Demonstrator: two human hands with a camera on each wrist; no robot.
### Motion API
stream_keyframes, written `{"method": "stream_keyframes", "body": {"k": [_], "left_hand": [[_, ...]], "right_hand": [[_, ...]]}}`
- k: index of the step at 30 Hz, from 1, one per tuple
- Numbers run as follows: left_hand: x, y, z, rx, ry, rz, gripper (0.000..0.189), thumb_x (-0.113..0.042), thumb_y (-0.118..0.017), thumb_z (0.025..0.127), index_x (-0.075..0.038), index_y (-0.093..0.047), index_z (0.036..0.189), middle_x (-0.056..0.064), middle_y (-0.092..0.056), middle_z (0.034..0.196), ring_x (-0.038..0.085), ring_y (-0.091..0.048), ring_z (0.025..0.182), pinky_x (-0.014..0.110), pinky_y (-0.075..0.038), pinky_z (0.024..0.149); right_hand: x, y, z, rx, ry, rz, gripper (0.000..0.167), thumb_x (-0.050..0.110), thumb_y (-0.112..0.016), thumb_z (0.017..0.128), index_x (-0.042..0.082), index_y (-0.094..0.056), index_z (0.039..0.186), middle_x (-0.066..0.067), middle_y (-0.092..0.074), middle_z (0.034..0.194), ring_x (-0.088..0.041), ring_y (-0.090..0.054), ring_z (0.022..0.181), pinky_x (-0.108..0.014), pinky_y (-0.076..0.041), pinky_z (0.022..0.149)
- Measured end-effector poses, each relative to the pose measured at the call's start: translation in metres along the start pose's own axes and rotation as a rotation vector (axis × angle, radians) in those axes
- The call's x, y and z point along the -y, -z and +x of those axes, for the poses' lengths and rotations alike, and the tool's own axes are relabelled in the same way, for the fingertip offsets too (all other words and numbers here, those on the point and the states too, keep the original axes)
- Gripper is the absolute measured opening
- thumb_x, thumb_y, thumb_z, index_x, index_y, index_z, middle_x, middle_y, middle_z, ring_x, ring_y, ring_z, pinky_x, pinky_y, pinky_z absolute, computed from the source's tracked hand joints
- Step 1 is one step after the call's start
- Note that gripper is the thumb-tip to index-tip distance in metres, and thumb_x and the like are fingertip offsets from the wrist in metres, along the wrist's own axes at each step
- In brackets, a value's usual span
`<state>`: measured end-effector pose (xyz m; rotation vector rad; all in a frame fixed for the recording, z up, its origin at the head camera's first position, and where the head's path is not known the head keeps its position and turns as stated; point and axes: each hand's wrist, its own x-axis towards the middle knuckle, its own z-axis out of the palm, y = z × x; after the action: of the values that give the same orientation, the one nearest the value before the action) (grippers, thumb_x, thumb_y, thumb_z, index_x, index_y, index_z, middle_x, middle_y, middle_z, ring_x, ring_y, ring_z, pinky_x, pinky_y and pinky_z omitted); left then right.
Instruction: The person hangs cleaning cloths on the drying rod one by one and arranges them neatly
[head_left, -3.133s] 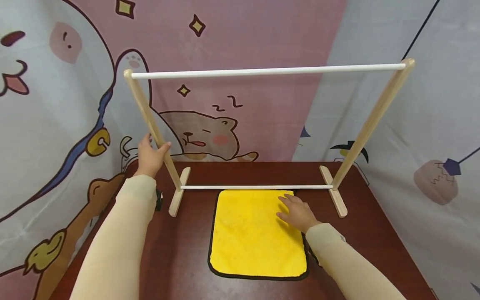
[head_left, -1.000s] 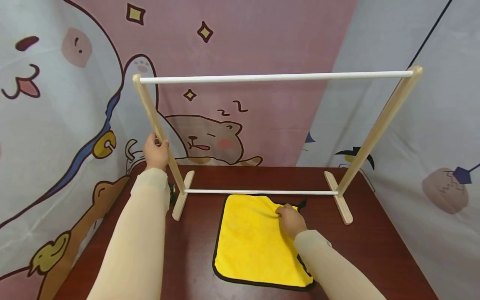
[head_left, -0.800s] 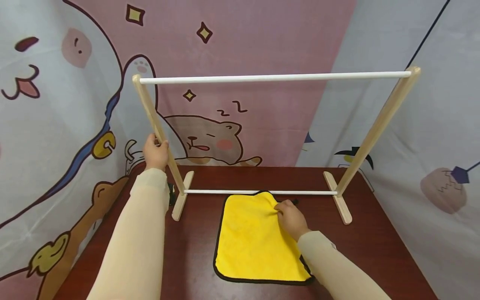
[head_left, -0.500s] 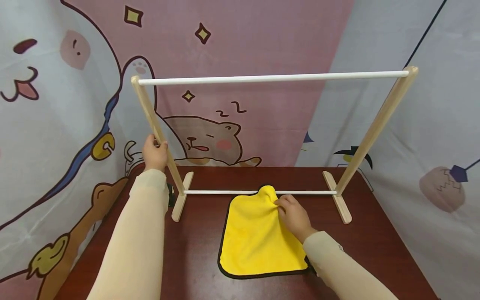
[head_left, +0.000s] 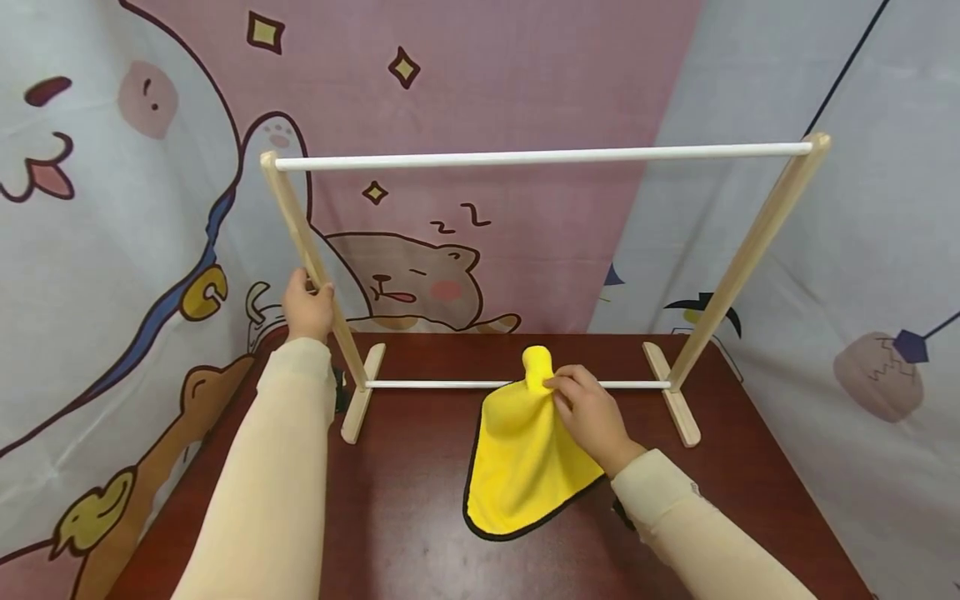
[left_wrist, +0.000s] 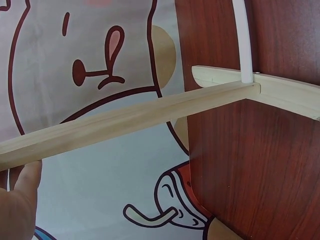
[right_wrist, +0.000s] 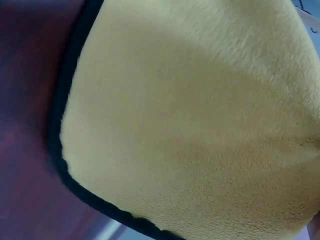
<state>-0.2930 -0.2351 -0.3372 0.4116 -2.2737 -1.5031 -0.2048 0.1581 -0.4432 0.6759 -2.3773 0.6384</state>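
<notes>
My right hand (head_left: pixel 592 421) pinches a yellow towel (head_left: pixel 517 458) with black edging near its middle. The pinched cloth is lifted and bunched, with a small fold standing above the fingers. The rest hangs down in folds over the table, overlapping the rack's lower bar in the head view. In the right wrist view the towel (right_wrist: pixel 190 115) fills most of the picture, with only a sliver of hand at the lower right. On the left, my left hand (head_left: pixel 309 310) grips the wooden upright of a drying rack (head_left: pixel 525 157); the left wrist view shows its fingers against the upright (left_wrist: pixel 140 115).
The rack has a white top rod, a thinner white lower bar (head_left: pixel 435 384) and wooden feet (head_left: pixel 671 396) on a dark red-brown table (head_left: pixel 405 533). Cartoon-printed cloth (head_left: pixel 480 75) encloses the back and both sides.
Earlier the towel lay flat beneath my open right hand. The right hand has since pinched it and raised it up and forward. My left hand has closed around the upright and stays there.
</notes>
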Motion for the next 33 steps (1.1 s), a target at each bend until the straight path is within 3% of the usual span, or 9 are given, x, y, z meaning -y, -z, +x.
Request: {"method": "stream_keyframes", "body": {"k": [13, 33], "left_hand": [[0.000, -0.003, 0.002, -0.005, 0.002, 0.014, 0.033, -0.013, -0.048, 0.101, -0.004, -0.045, 0.133, 0.023, -0.051, 0.128, 0.038, -0.054, 0.115, 0.051, -0.048, 0.093], [-0.007, 0.002, -0.003, 0.007, 0.013, 0.013, 0.034, -0.012, -0.047, 0.102, -0.003, -0.043, 0.134, 0.023, -0.049, 0.130, 0.038, -0.053, 0.117, 0.051, -0.047, 0.095]], "right_hand": [[0.007, 0.036, 0.042, -0.112, -0.002, 0.009, 0.018, -0.005, -0.072, 0.081, 0.002, -0.073, 0.098, -0.012, -0.060, 0.101, -0.028, -0.060, 0.091, -0.040, -0.055, 0.073], [0.022, 0.099, 0.104, -0.265, 0.166, -0.019, 0.014, -0.004, -0.069, 0.085, -0.002, -0.072, 0.099, -0.020, -0.060, 0.103, -0.035, -0.058, 0.090, -0.045, -0.053, 0.075]]}}
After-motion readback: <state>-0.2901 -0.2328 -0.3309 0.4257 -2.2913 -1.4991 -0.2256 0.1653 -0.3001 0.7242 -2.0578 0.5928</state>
